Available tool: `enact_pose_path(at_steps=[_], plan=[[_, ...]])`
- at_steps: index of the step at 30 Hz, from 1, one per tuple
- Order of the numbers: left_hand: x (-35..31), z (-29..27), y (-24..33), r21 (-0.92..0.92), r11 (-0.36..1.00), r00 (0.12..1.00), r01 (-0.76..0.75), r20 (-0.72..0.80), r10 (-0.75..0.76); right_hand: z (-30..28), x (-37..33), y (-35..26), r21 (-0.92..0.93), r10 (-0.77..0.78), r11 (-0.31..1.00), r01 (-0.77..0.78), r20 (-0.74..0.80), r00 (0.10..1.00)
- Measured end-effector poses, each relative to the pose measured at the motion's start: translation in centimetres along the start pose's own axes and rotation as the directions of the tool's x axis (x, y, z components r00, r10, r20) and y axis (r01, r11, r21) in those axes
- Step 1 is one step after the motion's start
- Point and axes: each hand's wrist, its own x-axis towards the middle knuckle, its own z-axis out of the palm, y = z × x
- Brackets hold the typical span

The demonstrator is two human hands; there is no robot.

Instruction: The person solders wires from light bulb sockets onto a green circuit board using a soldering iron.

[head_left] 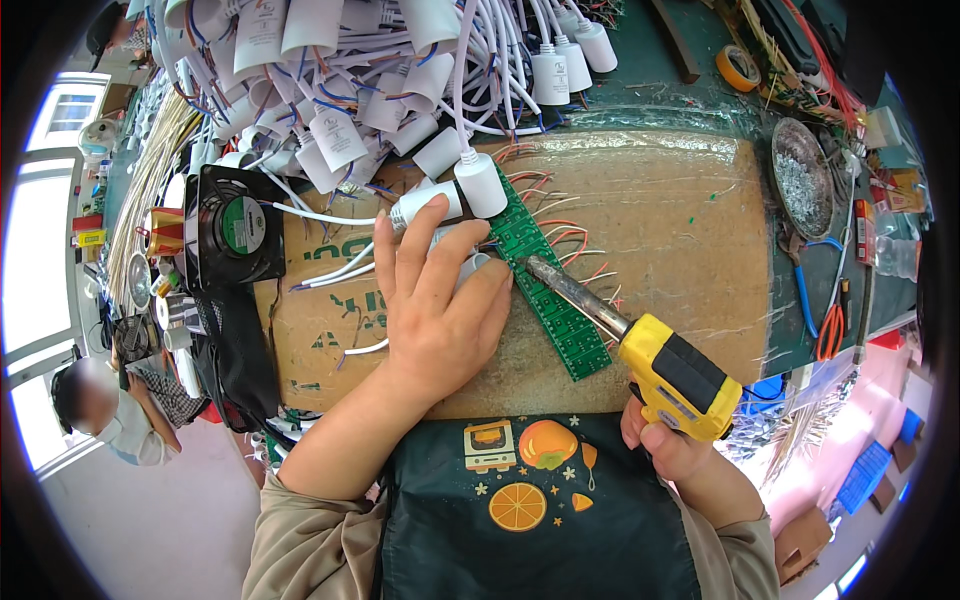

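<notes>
My left hand curves over white cylindrical plastic housings, and its fingers grip one of them beside the green circuit board strip. The pinched wire ends are hidden under my fingers. Wrapped round the handle of a yellow and black soldering gun is my right hand. The gun's dark metal tip reaches the board's left edge close to my left fingertips. Red and white wires stick out along the board's right side. Another white housing lies across the board's upper end.
Cardboard covers the work surface. A big heap of white corded housings fills the back left. At left stands a black fan. A metal dish, blue-handled pliers and orange-handled scissors lie right. Another person sits far left.
</notes>
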Motion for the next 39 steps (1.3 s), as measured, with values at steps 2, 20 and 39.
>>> enact_pose_path(at_steps=[2, 20, 39], plan=[[0.0, 0.0, -0.1, 0.002, 1.000, 1.000, -0.006, 0.001, 0.006, 0.1, 0.1, -0.1, 0.015, -0.022, 1.000, 0.022, 0.007, 1.000], [-0.1, 0.1, -0.1, -0.006, 1.000, 1.000, -0.014, -0.014, 0.014, 0.1, 0.2, 0.2, -0.017, -0.066, 0.998, 0.066, -0.001, 0.998], [0.0, 0.1, -0.1, 0.002, 1.000, 1.000, -0.007, -0.015, 0.007, 0.5, 0.8, -0.6, 0.191, -0.084, 0.974, 0.120, -0.189, 0.978]])
